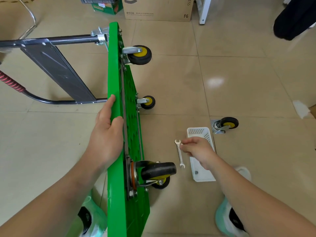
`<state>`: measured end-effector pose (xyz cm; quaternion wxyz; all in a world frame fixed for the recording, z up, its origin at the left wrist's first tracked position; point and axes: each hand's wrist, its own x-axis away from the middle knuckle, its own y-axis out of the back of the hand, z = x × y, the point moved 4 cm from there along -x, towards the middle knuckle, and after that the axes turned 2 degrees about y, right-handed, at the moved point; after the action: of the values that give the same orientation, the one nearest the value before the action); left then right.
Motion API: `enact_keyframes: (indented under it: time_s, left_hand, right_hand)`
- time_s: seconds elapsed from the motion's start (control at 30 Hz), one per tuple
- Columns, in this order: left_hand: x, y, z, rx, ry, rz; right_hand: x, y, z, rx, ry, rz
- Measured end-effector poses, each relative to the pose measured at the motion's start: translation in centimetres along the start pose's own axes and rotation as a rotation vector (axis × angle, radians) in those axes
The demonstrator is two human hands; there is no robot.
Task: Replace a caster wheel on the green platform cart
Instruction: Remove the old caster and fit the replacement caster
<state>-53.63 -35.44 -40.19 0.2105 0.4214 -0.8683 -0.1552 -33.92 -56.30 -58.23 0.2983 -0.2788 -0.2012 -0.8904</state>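
Fingers [112, 103] of the left hand [106, 134] are curling over the top edge of the green cart [116, 65], with the thumb pressing on the ribbed underside, so this hand is gripping the green cart. The green cart is standing on its long edge on the tiled floor [239, 74], with its underside facing the person's right. Its black handle [51, 100] is sticking out flat on the opposite side, away from the wheels.

Three wheels are showing on the underside of the green cart: a far wheel [139, 54], a middle wheel [148, 102] and a near wheel [157, 170] close to the person's feet. A loose wheel [225, 124] with its metal plate is lying on the floor well apart from the green cart, on the underside's side.

Between the loose wheel and the green cart a white basket [201, 175] is lying on the floor, with a small nut [196, 172] in it. A wrench [179, 153] is lying just beside the basket, on the side nearer the green cart.

The right hand [198, 150] is hovering over the basket with its fingers curled, their tips at the upper end of the wrench. Whether they are pinching it or anything else, I cannot tell.

Beyond the far end of the green cart a cardboard box [157, 9] is standing.
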Motion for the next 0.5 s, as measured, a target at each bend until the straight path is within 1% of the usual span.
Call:
enact_keyframes:
  time_s: [0.1, 0.2, 0.3, 0.4, 0.5]
  left_hand:
    - [0.0, 0.0, -0.1, -0.046, -0.008, -0.023]
    - [-0.1, 0.0, 0.0, -0.045, -0.002, -0.032]
    - [-0.2, -0.1, 0.1, -0.036, -0.006, -0.048]
    - [-0.4, -0.2, 0.2, -0.029, -0.001, -0.053]
    - [-0.4, -0.2, 0.3, -0.036, -0.001, -0.045]
  right_hand:
    - [-1.5, 3.1, -5.4, 0.043, -0.106, -0.202]
    - [-2.6, 5.2, -10.0, 0.149, -0.150, -0.305]
    - [-3.6, 6.1, -12.8, 0.245, -0.169, -0.325]
    - [-4.1, 6.3, -14.1, 0.303, -0.170, -0.317]
    - [-3.4, 6.2, -13.8, 0.273, -0.148, -0.312]
